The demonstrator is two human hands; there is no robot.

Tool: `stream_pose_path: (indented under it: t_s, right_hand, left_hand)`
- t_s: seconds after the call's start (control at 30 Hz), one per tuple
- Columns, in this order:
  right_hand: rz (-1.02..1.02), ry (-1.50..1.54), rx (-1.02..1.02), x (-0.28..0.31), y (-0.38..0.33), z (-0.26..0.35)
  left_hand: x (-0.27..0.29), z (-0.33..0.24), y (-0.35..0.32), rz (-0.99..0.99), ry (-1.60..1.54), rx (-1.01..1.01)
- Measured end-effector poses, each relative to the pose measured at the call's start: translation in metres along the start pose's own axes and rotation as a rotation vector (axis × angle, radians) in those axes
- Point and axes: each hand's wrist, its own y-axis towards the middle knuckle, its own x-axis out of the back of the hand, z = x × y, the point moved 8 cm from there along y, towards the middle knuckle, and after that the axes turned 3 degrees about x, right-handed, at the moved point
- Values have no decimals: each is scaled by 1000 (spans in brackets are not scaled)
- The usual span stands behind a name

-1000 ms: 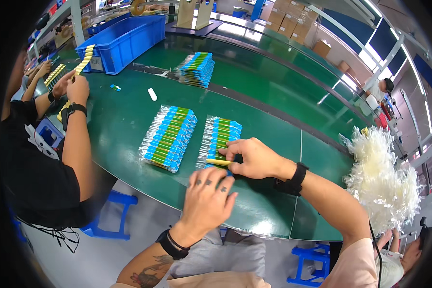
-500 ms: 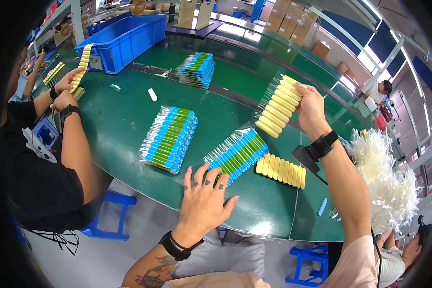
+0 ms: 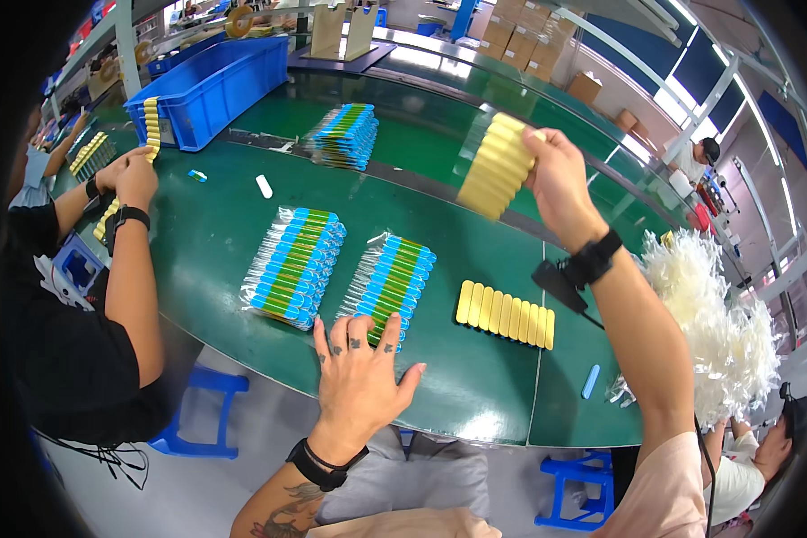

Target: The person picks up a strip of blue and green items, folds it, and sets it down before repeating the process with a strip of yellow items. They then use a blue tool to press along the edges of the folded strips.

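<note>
My right hand (image 3: 560,184) is raised over the far side of the table, pinching the edge of a yellow strip (image 3: 495,166) of round-ended pieces in clear film, slightly blurred. My left hand (image 3: 359,381) lies palm down with fingers spread, its fingertips at the near end of a blue-and-green strip (image 3: 394,273) of similar pieces. Left of that strip stands a thicker stack (image 3: 298,260) of blue-and-green strips, close to parallel with it. To the right, a short row of yellow-faced pieces (image 3: 504,314) rests on the green table (image 3: 457,386).
Another blue-and-green stack (image 3: 348,134) sits farther back, near a blue bin (image 3: 211,90). A co-worker's hands (image 3: 134,175) hold a yellow strip at the left. Loose pieces, one white (image 3: 264,186) and one blue (image 3: 591,381), lie about. White shredded film (image 3: 713,332) heaps up at right.
The blue-and-green strip by my left hand has turned from a slant to line up beside the stack. My right hand has moved the yellow strip slightly, tilting it. The whole view has shifted a little.
</note>
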Motion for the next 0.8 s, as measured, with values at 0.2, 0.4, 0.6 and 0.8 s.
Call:
stream_pose_path:
  t_s: [0.2, 0.4, 0.6, 0.8]
  right_hand:
    - [343, -67, -249, -52, -107, 2]
    - [346, 189, -604, -44, -160, -7]
    - [459, 91, -713, 17, -178, -21]
    - [651, -53, -644, 72, -208, -10]
  left_hand:
    - [15, -3, -25, -412, -112, -177]
    - [34, -28, -41, -696, -53, -257]
    - [54, -33, -30, -451, -417, -246]
    - [34, -34, -6, 18, -1111, -38]
